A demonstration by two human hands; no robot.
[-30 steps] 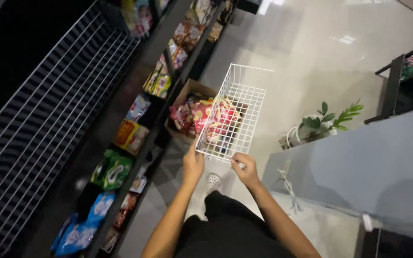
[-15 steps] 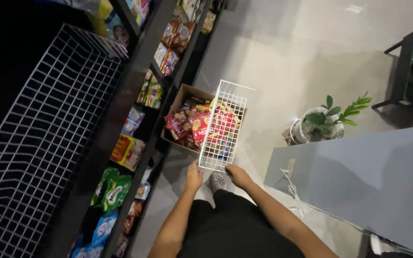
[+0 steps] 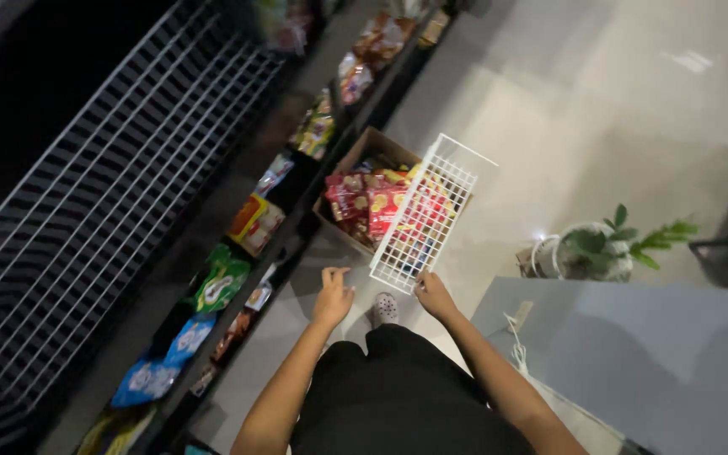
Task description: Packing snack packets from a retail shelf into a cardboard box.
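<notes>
My right hand (image 3: 433, 295) grips the near corner of a white wire basket (image 3: 425, 212), which tilts on its side above a cardboard box (image 3: 361, 152) full of red snack packets (image 3: 366, 202). My left hand (image 3: 331, 297) hangs free just left of the basket's near edge, fingers loosely apart, holding nothing. Below the hands I see my dark clothing and a light shoe (image 3: 385, 307) on the floor.
A dark shelf unit (image 3: 238, 244) with several bagged snacks runs along the left. A big white wire rack (image 3: 103, 185) lies further left. A potted plant (image 3: 604, 248) stands on the pale floor at right, beside a grey counter (image 3: 634, 354) with a white cable.
My left hand has come off the basket's near edge and now hangs free. My right hand alone keeps hold. The view has swung slightly, shifting box and basket rightward.
</notes>
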